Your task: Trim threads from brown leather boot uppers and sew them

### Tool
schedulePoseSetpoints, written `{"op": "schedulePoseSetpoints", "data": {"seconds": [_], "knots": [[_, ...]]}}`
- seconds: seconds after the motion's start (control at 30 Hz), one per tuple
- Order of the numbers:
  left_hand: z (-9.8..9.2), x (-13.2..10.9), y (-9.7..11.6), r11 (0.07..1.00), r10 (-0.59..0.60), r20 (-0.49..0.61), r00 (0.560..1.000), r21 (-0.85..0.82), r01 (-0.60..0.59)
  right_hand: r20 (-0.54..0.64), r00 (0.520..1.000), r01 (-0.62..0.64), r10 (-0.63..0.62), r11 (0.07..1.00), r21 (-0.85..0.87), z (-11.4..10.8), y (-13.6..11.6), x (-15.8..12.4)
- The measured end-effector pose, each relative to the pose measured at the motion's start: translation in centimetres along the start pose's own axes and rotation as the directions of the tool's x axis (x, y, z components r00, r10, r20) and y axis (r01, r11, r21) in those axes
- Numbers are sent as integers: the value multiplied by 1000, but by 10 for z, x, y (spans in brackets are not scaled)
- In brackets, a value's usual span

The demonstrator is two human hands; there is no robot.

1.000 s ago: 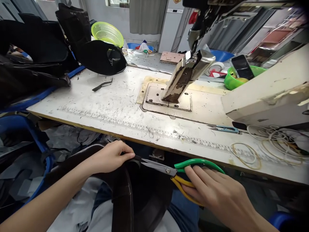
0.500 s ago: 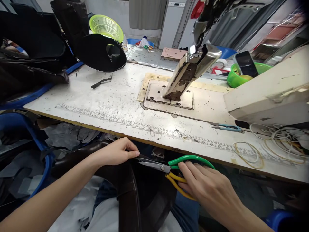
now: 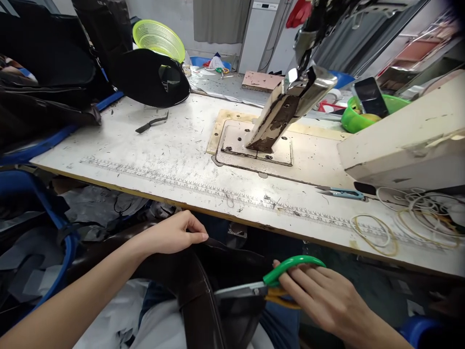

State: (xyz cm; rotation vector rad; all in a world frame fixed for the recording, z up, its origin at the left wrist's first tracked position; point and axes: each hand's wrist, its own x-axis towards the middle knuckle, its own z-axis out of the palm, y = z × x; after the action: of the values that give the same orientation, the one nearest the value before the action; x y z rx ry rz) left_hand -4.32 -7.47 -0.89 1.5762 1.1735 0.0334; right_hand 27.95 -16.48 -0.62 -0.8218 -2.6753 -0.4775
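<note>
Below the table (image 3: 174,160) edge, the dark leather piece (image 3: 196,295) is pinched at its rim by the left hand (image 3: 174,235), while the scissors (image 3: 261,288), gripped in the closed right hand (image 3: 323,295), are laid nearly shut against it, the trimming being judged unfinished.

No legible text anywhere. Ruler strip (image 3: 203,190) on the table (image 3: 174,140) edge has ticks and digits, too small to read. Cabinet panel (image 3: 267,6) at the back is unreadable too.
</note>
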Motion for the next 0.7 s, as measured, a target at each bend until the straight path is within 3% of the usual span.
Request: {"op": "schedulePoseSetpoints", "data": {"seconds": [0.23,0.5,0.7], "knots": [[1,1,8,998,45,27,999,40,-47,48,981,-186,189,980,-64,-14,-7,9],[-2,0,11,998,36,47,998,54,-39,25,988,-151,154,983,-103,-6,-5,21],[-2,3,8,998,22,41,999,55,-24,-25,977,-210,210,977,-39,7,-9,13]]}}
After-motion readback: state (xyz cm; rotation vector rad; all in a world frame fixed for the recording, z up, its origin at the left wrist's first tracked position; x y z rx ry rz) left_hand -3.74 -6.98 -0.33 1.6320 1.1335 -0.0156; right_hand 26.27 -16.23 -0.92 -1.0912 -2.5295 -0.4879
